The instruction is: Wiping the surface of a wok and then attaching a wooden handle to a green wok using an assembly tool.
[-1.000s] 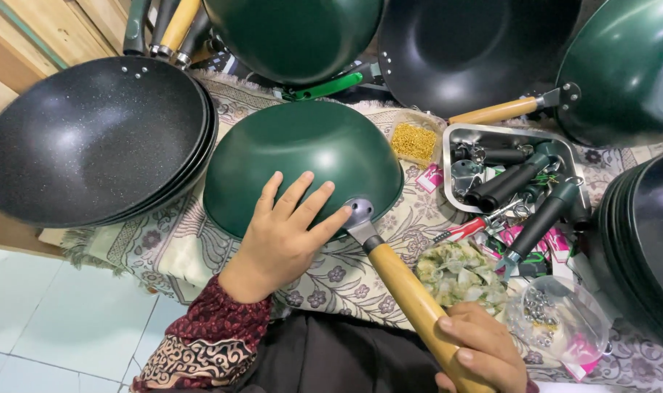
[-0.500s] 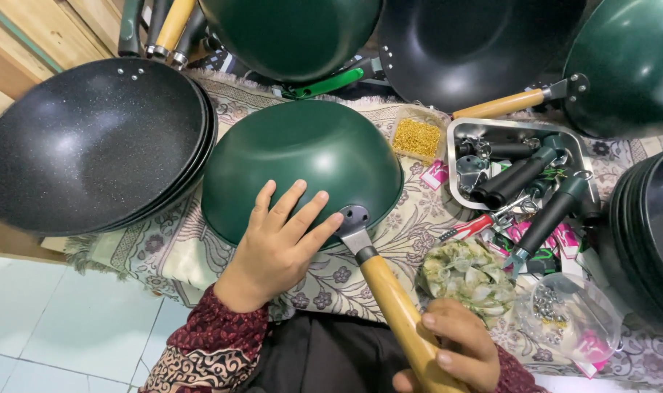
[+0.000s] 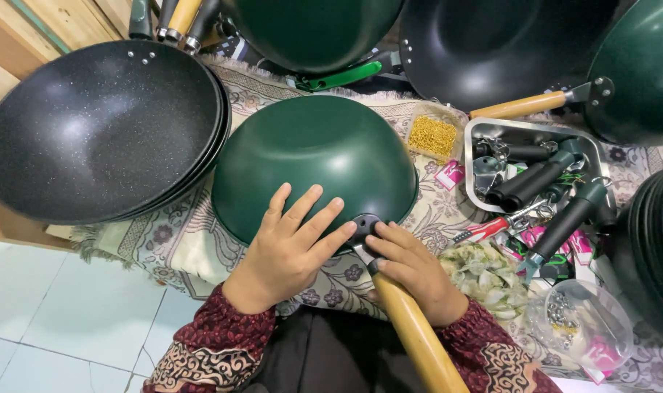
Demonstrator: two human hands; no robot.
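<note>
Sliding up the wooden handle (image 3: 418, 342), our right hand (image 3: 415, 273) now grips its top; left hand (image 3: 291, 247) lies open, flat on the green wok (image 3: 309, 156).

In front of you a patterned floral cloth (image 3: 186, 240) with a fringed edge covered the work surface. In its middle a green wok (image 3: 313, 164) lay upside down on it. At the left, a stack of black speckled woks (image 3: 91, 124) rested partly on the cloth. To the right you had a small tray of golden pieces (image 3: 433, 136), a metal tray (image 3: 484, 131) with black handles, a heap of pale green bits (image 3: 480, 273), and near it a clear plastic container (image 3: 589, 327).
</note>
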